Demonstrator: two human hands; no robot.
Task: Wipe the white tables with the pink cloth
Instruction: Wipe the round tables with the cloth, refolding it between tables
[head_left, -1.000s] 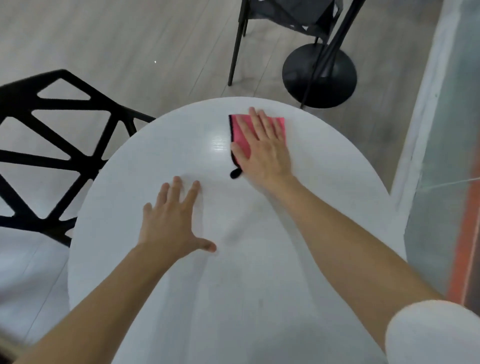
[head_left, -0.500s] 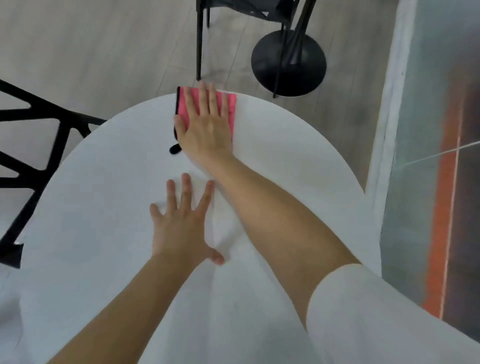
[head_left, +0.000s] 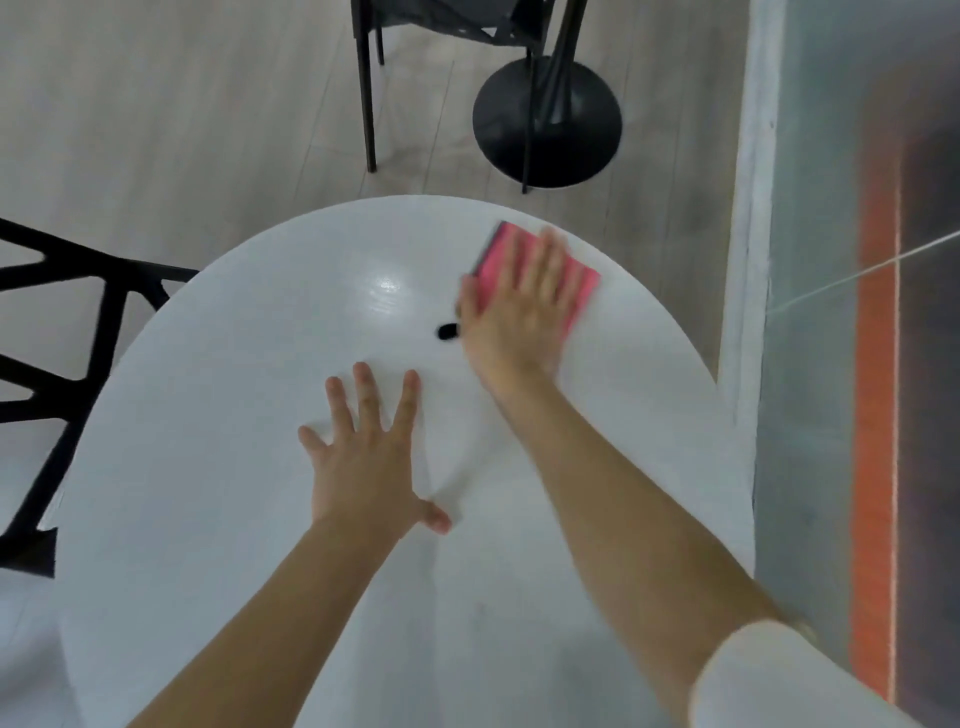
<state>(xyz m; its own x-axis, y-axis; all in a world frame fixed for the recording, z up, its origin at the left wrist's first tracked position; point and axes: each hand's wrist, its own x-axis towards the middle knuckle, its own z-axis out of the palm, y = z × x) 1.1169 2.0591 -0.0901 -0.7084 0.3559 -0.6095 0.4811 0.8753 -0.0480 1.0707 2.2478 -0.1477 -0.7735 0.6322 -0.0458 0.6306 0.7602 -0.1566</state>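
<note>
A round white table (head_left: 218, 467) fills the middle of the head view. The pink cloth (head_left: 584, 283), edged in black with a small black loop trailing to its left, lies flat near the table's far right rim. My right hand (head_left: 519, 312) presses on it with straight fingers and covers most of it; the hand is motion-blurred. My left hand (head_left: 371, 452) rests flat on the tabletop near the centre, fingers spread, holding nothing.
A black lattice chair (head_left: 57, 374) stands close against the table's left side. Beyond the far rim are another black chair (head_left: 441, 21) and a round black table base (head_left: 548, 122) on the wooden floor. A glass wall (head_left: 831, 364) runs along the right.
My right hand has slid the pink cloth from the far middle rim over to the far right part of the table. My left hand stays planted flat.
</note>
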